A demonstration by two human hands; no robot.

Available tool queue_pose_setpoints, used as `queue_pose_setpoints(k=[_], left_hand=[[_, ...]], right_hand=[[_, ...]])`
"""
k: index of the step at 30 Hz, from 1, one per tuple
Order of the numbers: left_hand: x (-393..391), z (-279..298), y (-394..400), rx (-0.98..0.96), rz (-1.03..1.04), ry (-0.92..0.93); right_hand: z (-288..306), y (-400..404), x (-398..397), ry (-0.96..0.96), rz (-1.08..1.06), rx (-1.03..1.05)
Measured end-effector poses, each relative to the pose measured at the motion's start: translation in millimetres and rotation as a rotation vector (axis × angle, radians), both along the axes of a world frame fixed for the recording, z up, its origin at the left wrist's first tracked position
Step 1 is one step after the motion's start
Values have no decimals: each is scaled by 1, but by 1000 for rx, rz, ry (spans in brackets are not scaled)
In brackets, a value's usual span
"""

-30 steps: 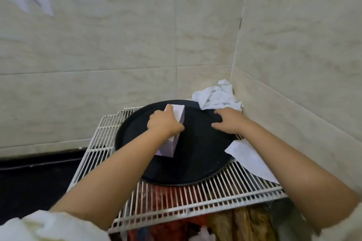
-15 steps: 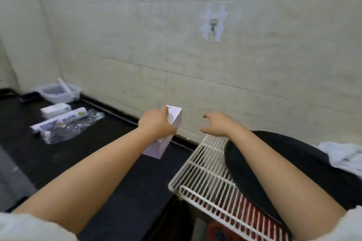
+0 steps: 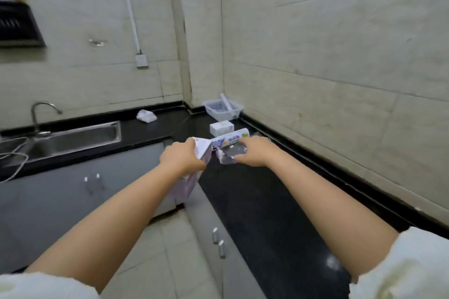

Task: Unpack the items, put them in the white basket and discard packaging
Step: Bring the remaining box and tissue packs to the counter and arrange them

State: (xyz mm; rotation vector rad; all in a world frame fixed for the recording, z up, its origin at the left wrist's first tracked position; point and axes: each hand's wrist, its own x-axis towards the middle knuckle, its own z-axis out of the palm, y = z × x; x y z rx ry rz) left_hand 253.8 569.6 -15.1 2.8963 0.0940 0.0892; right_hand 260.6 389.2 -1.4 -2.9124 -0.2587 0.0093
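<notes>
Two bare forearms, cream fleecy sleeves pushed up near the elbows, left hand (image 3: pixel 181 158), right hand (image 3: pixel 255 153)

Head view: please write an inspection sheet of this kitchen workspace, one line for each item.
Surface: black countertop, L-shaped, along tiled walls.
Job's things: white basket in the corner; small white box and printed tube-shaped pack before it; purple-and-white carton; clear plastic packaging.
Clutter: crumpled white item near the sink.
Grippers: left hand grips the carton; right hand holds the clear packaging.
Cables: white cable beside the sink.
Surroundings: faucet, wall socket, grey cabinets.
</notes>
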Motion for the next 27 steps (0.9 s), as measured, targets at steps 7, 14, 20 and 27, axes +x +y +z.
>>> queue_pose_setpoints(k=[7, 14, 20, 27], left_hand=[[83, -12, 136, 20, 96, 22], [187, -64, 194, 23, 85, 89], [323, -100, 206, 44, 65, 147], [473, -120, 199, -18, 35, 209]], right_hand=[[-28, 126, 92, -76, 13, 78], [-88, 193, 195, 32, 3, 6], [-122, 212, 331, 16, -9, -42], [-134, 209, 475, 12, -116, -8]])
